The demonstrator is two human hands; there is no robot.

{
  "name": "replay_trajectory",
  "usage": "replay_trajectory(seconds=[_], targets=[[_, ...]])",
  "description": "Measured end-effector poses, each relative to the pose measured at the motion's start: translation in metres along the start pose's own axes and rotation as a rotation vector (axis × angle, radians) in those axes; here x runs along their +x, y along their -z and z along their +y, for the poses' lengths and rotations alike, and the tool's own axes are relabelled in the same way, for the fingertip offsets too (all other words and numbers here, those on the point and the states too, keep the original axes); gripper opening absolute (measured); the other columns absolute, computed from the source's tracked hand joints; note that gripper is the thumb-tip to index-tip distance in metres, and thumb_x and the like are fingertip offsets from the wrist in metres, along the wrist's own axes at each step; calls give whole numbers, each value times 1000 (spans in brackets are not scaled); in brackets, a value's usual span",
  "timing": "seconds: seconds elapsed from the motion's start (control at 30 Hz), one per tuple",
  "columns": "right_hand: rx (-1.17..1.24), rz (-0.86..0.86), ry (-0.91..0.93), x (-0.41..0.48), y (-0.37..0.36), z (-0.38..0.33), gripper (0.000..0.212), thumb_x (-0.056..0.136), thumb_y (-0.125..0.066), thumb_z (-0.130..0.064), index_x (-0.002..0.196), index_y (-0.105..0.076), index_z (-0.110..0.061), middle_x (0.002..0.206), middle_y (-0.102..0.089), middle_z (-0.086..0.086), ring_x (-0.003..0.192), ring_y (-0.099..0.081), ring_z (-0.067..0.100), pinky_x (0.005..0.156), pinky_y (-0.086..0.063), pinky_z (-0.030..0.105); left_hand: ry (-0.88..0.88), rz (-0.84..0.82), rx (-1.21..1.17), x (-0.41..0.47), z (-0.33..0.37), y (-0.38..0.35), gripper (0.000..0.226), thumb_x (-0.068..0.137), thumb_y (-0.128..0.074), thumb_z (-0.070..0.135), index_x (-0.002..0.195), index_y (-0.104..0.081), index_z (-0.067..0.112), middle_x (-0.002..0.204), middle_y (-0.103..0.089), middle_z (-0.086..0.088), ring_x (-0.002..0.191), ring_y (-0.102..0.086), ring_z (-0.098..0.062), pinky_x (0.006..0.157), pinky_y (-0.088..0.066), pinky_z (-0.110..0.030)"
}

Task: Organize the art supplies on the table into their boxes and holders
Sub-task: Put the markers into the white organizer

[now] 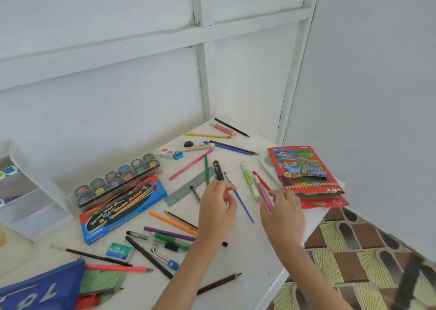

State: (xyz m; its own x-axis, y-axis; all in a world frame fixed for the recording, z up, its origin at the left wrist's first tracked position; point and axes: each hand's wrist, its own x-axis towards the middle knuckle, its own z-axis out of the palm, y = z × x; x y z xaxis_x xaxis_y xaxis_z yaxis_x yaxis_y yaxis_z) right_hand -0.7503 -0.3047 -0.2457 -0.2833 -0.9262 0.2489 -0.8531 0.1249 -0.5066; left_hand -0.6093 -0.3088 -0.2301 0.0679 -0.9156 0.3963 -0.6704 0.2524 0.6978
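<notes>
White surface (247, 250): matt, faintly scuffed. Ruler (188, 187): dull grey metal. Coloured-pencil box (306, 175) and watercolour box (122, 208): glossy printed card, the former creased. Paint-pot case (118, 180) and drawer organiser (30, 203): clear, smooth plastic. Pencil case (42, 288): blue cloth. Pink marker (264, 194) and black-and-red tool (218, 171): smooth plastic. Brown pencil (219, 283): painted wood.

Bare table (250, 260) near the front edge, loose pencils (172, 222) crowding the middle, red pencil box (306, 175) blocking the right

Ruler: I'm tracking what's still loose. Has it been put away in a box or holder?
No, the ruler lies flat on the table, with a green pencil lying across it.
</notes>
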Motion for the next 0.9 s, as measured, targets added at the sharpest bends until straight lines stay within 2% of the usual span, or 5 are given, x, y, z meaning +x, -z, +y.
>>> replay_trajectory(seconds=[0.1,0.3,0.5,0.73,0.9], targets=[[-96,-77,-45,-1,1,14,31,84,-65,-34,101,-66,-9,98,-58,7,95,-53,26,75,-45,35,39,-6,52,7,7,-27,17,85,-64,15,103,-65,13,95,-57,6,91,-53,-10,84,-45,-27],[-55,35,54,2,0,24,16,71,-77,-24,72,-70,-9,73,-60,4,71,-57,26,53,-45,30,202,-17,409,18,24,-68,34,90,-53,46,98,-71,18,103,-53,2,103,-46,-18,87,-23,-33],[78,262,146,26,12,29,20,67,-80,-20,67,-62,-11,67,-53,1,63,-54,22,46,-34,22,267,106,476,25,25,-90,25,80,-68,33,66,-70,13,84,-53,-2,83,-48,-22,77,-23,-33],[478,111,193,47,20,16,7,84,-70,-26,85,-63,-23,86,-59,-8,71,-54,7,61,-44,18,358,234,116,26,28,-72,19,87,-64,18,101,-69,7,97,-61,-5,90,-57,-21,79,-44,-29],[745,13,193,50,28,-14,6,89,-63,-16,95,-63,-18,69,-64,-7,70,-60,5,63,-41,6,356,344,-112,35,28,-20,25,93,-57,20,115,-64,10,105,-62,3,94,-57,-11,78,-42,-7]])
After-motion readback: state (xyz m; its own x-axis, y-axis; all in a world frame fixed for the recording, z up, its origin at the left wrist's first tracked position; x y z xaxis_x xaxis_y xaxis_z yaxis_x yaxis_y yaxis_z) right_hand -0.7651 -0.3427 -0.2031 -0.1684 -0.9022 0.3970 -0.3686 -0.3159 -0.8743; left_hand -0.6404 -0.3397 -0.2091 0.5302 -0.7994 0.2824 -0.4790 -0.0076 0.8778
